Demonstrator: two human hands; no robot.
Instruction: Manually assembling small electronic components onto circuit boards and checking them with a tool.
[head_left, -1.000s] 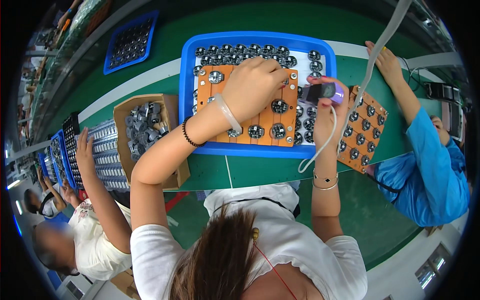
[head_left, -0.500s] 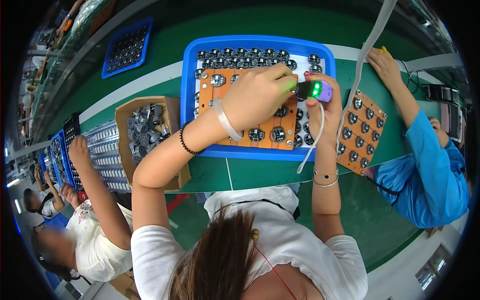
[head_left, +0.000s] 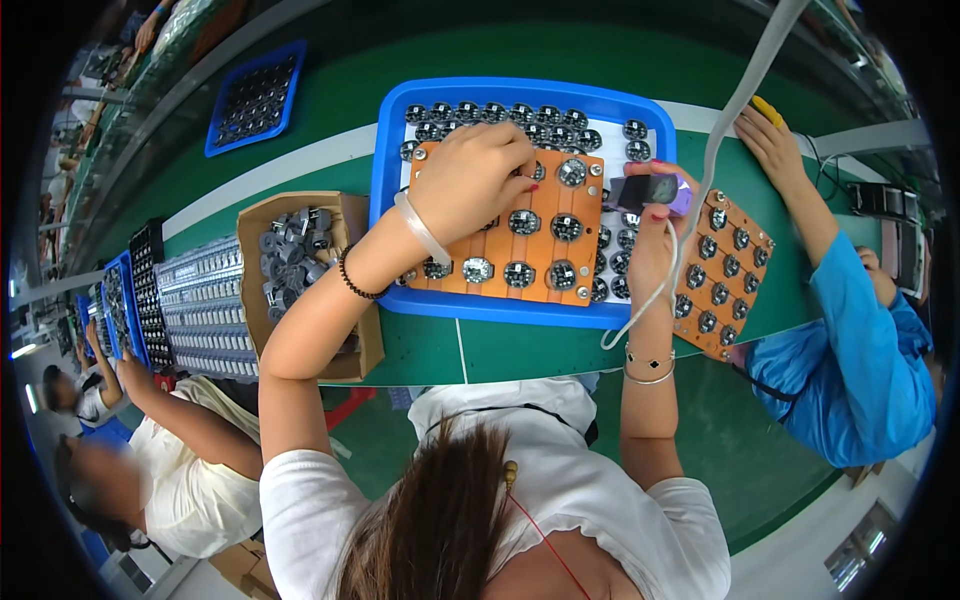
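My left hand [head_left: 474,182] is over an orange board [head_left: 500,248] that bears rows of round black circuit boards. Its fingers are pinched together beside one of these round boards; whatever is between them is hidden. In my right hand [head_left: 652,250] is a small purple and black device [head_left: 652,192] with a pale cord [head_left: 632,322], held just off the orange board's right edge. The orange board rests on a blue tray [head_left: 388,130], where more round circuit boards [head_left: 522,113] sit in rows on a white sheet.
A cardboard box [head_left: 365,340] of grey round parts stands left of the tray, beside stacked grey trays [head_left: 205,310]. To the right lies a second orange board [head_left: 722,270], near a blue-sleeved co-worker's hand [head_left: 775,145]. A grey cable [head_left: 735,105] hangs down there. Another person sits at left.
My left hand has moved left, away from the device and over the orange board. The device has turned, and its green lights no longer show. The left person's arm has lowered.
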